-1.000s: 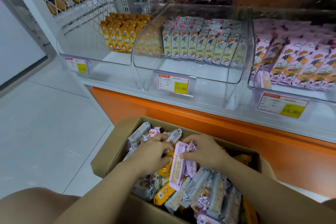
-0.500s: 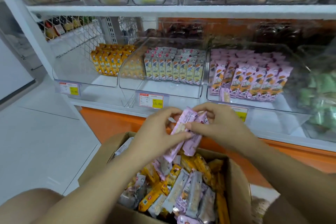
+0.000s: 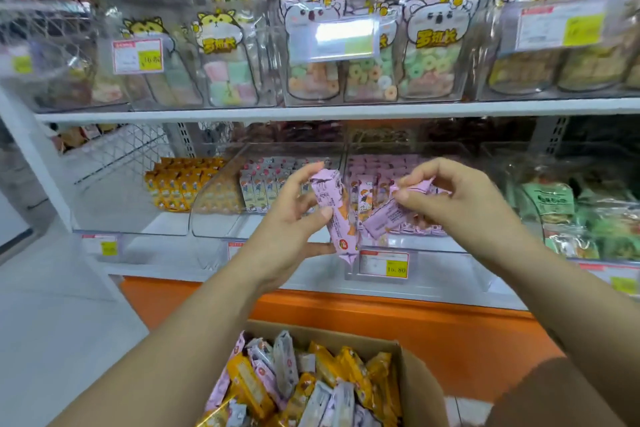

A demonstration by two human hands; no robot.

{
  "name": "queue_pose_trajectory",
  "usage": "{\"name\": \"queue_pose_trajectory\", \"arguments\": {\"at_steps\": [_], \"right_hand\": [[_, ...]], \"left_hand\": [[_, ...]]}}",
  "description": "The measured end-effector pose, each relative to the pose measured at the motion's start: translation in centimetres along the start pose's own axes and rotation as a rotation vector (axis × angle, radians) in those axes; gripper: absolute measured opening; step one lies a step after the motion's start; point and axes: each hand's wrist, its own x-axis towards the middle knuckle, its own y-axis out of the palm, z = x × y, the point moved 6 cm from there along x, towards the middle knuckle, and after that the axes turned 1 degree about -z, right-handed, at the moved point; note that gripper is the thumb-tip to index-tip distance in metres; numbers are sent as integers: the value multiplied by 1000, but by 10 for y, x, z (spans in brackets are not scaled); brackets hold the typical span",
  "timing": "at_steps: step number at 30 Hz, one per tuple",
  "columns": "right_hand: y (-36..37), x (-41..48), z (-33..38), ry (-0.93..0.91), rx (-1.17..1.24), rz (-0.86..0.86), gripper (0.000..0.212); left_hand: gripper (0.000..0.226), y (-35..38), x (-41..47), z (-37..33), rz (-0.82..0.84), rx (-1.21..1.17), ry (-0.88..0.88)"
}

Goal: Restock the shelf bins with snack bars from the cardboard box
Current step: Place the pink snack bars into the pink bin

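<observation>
My left hand (image 3: 294, 218) grips an upright pink snack bar (image 3: 337, 215) in front of the lower shelf. My right hand (image 3: 457, 198) pinches a second pink snack bar (image 3: 391, 215) by its top end, tilted, just before the clear bin of pink bars (image 3: 384, 163). Left of that bin stand a bin of grey-green bars (image 3: 263, 184) and a bin of yellow bars (image 3: 180, 184). The open cardboard box (image 3: 415, 378) sits low in the middle, with several mixed yellow, pink and grey bars inside.
An upper shelf carries clear bins of candy bags (image 3: 367, 55) with price tags. Green packets (image 3: 554, 204) fill the bin at the lower right. An orange base panel (image 3: 381, 315) runs under the shelf. White floor (image 3: 52, 322) lies to the left.
Both hands rose from the box toward the pink-bar bin and separated, each now holding one pink bar. The view tilted up, bringing the upper shelf into sight.
</observation>
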Motion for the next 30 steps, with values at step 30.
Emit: {"name": "queue_pose_trajectory", "arguments": {"at_steps": [30], "right_hand": [[-62,82,-73,78,-634,-15,34]], "left_hand": [[39,40,78,2,-233,385,176]]}}
